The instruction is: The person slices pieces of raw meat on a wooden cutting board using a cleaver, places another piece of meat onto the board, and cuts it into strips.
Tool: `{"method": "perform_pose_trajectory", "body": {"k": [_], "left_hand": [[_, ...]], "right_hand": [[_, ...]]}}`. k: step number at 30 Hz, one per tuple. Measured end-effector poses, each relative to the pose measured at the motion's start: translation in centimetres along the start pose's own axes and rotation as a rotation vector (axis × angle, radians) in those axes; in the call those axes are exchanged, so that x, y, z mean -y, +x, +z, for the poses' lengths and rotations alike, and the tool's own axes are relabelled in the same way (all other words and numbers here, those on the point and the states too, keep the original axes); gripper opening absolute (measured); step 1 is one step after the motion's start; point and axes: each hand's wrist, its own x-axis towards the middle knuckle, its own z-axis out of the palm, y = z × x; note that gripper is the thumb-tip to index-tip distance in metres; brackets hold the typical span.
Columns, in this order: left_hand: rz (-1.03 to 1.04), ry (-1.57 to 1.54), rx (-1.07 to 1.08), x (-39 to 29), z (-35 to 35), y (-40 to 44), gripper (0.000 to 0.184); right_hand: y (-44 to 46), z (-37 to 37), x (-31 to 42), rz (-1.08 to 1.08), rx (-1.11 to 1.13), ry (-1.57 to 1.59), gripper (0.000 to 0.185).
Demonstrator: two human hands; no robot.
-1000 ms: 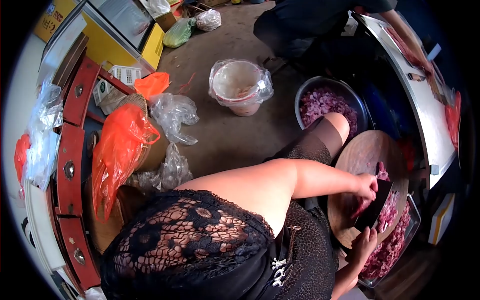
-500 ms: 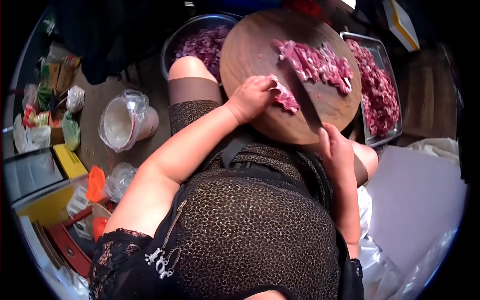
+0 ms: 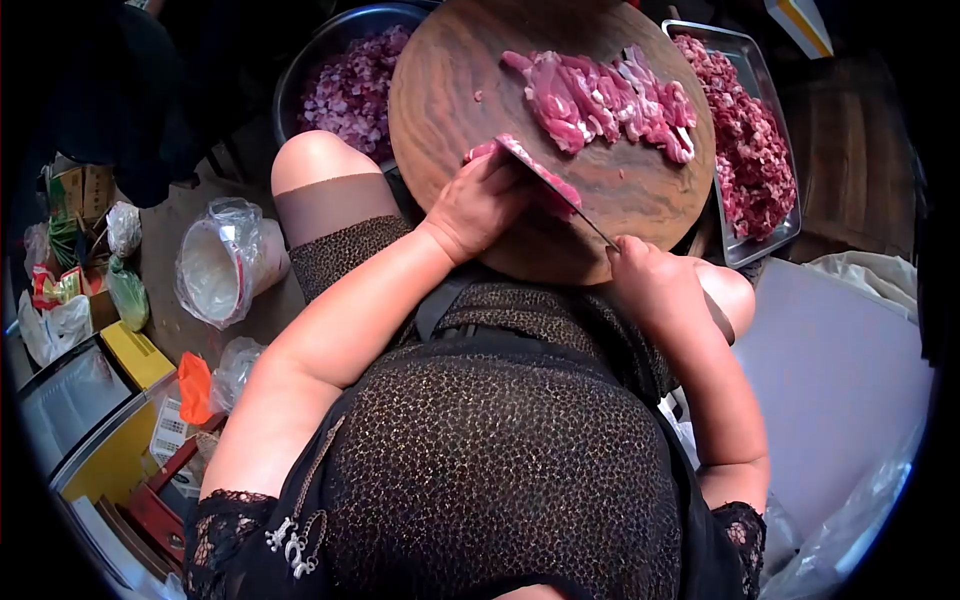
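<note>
A round wooden chopping board (image 3: pixel 440 100) sits in front of my knees. My right hand (image 3: pixel 650 278) is shut on the handle of a knife (image 3: pixel 552 187), whose blade is seen nearly edge-on. The blade lies across a small strip of raw meat (image 3: pixel 562 192) at the board's near side. Close by on the left, my left hand (image 3: pixel 480 205) presses on that meat with its fingers bent together, partly behind the blade. Several larger pieces of raw meat (image 3: pixel 600 100) lie farther back on the board.
A metal bowl (image 3: pixel 290 85) of chopped meat stands left of the board, and a metal tray (image 3: pixel 783 195) of chopped meat stands right. A plastic-lined bucket (image 3: pixel 215 265) is on the floor at left. Bags and boxes crowd the far left; a grey panel (image 3: pixel 830 370) lies right.
The knife has turned from its broad side to nearly edge-on and come down onto the small meat strip. My left hand has moved in beside the blade. The view has shifted slightly.
</note>
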Motion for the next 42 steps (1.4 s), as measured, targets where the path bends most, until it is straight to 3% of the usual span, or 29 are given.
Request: {"method": "perform_pose_trajectory", "body": {"k": [2,8,16,23,25,32,36,42], "left_hand": [[-0.028,-0.077,0.065,0.0,-0.4,0.3,0.035],[-0.083,-0.129,0.091,0.3,-0.3,0.4,0.031],[-0.094,-0.068,0.039,0.3,0.2,-0.2,0.026],[0.024,0.006,0.014,0.3,-0.3,0.1,0.026],[-0.003,-0.05,0.025,0.3,-0.1,0.3,0.025],[-0.012,-0.021,0.001,0.1,0.6,-0.3,0.025],[-0.01,-0.023,-0.004,-0.2,0.4,-0.2,0.027],[-0.002,-0.007,0.003,0.1,0.3,-0.6,0.025]], "right_hand": [[0.7,-0.4,0.2,0.021,0.058,0.026,0.021],[3.5,-2.1,0.3,0.134,0.24,0.124,0.025],[10.8,0.6,2.3,-0.129,0.076,0.095,0.019],[3.5,-0.8,-0.1,-0.01,0.153,0.052,0.019],[1.4,-0.8,-0.6,0.154,0.217,0.033,0.025],[7.8,2.3,2.7,-0.028,-0.062,0.088,0.024],[10.3,0.6,2.9,-0.03,0.089,0.056,0.02],[2.6,-1.5,-1.5,0.123,0.136,-0.001,0.03]]}}
